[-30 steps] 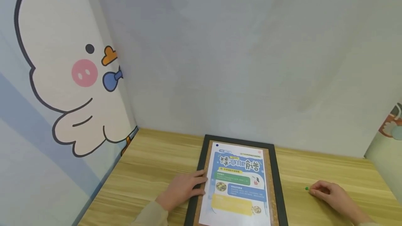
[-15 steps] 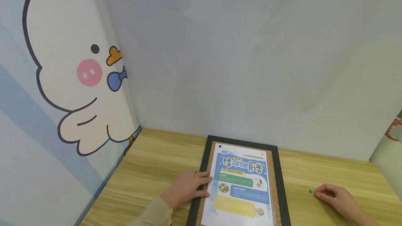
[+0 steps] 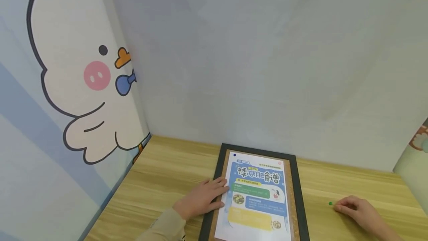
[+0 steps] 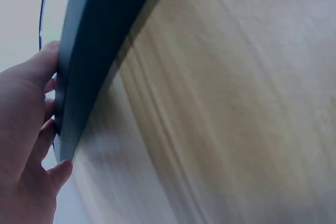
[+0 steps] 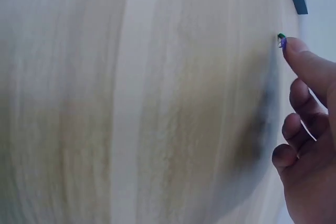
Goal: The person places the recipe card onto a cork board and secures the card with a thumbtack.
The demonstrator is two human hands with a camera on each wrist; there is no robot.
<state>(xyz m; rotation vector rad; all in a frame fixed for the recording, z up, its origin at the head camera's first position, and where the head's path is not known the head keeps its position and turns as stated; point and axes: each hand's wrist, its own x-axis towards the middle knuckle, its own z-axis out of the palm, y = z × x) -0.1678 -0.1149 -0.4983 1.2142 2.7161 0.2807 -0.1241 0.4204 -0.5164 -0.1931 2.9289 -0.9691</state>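
My left hand (image 3: 202,198) rests with fingers extended across the left edge of a black-framed cork board (image 3: 298,196); its fingertips reach the edge of a printed poster (image 3: 257,181) lying on the board. In the left wrist view that hand (image 4: 29,124) lies along the dark frame (image 4: 97,35). A blue thumbtack (image 3: 234,155) sits at the poster's top left corner. Right of the board, my right hand (image 3: 356,209) pinches a small thumbtack between thumb and forefinger, low over the table. Green (image 3: 330,203) shows at its fingertips; the right wrist view shows green and purple parts (image 5: 283,41) there.
The board lies on a wood-grain table (image 3: 167,174) with its far edge close to a pale curtain wall (image 3: 254,66). A panel with a cartoon duck (image 3: 73,66) stands along the left side. Another printed panel (image 3: 419,140) borders the right.
My left hand's fingers have slid slightly farther onto the board and the poster's edge. The whole head view has shifted a little; the right hand keeps its pinch near the same spot.
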